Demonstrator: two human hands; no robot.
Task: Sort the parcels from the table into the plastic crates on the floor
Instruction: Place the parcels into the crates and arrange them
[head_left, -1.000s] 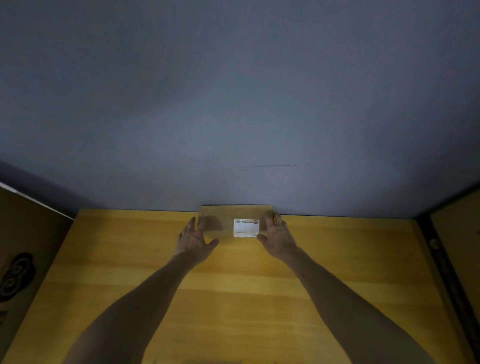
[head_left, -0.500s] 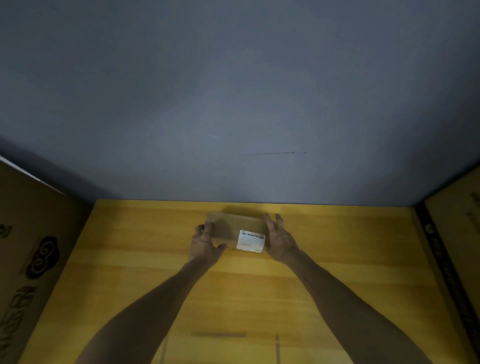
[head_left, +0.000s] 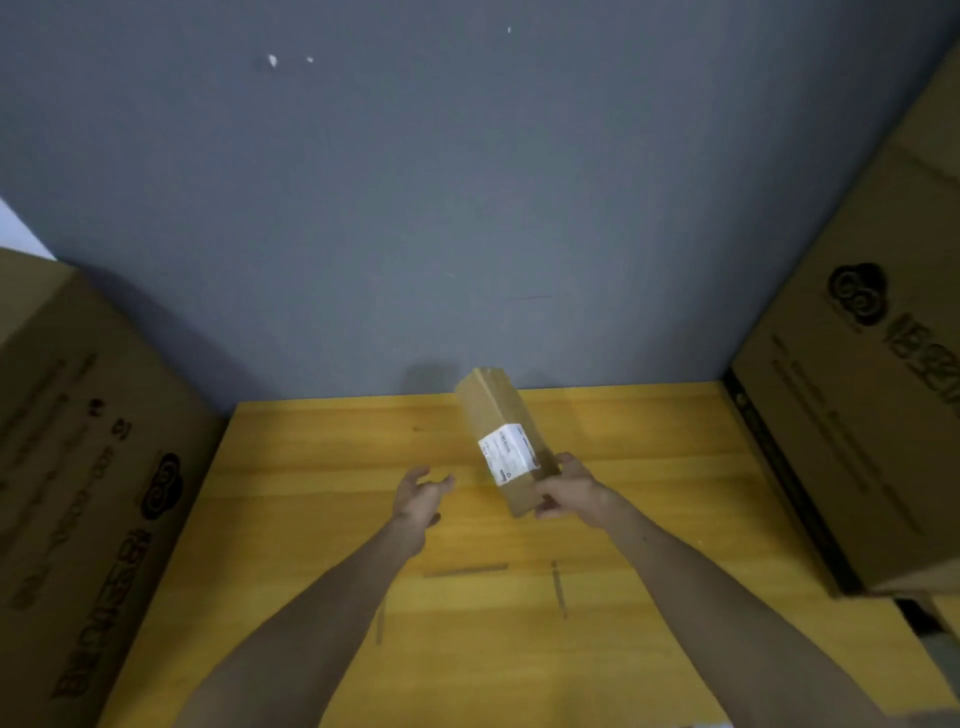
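My right hand (head_left: 571, 491) grips the parcel (head_left: 501, 421), tilted above the table (head_left: 311, 467); left hand (head_left: 421, 493) loose, empty. Crates out of view; drop-off not yet done.

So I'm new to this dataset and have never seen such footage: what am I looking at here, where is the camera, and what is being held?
There is no machine: these are a person's two bare hands, filmed by one wide-angle camera worn on the head, looking down. The surface is a yellow wooden table against a grey wall, flanked by a left carton and a right carton. The right hand has its grip round the lower end of a small brown parcel, held tilted, its white label facing the camera. The left hand is open beside it, touching nothing. The floor crates are out of view.
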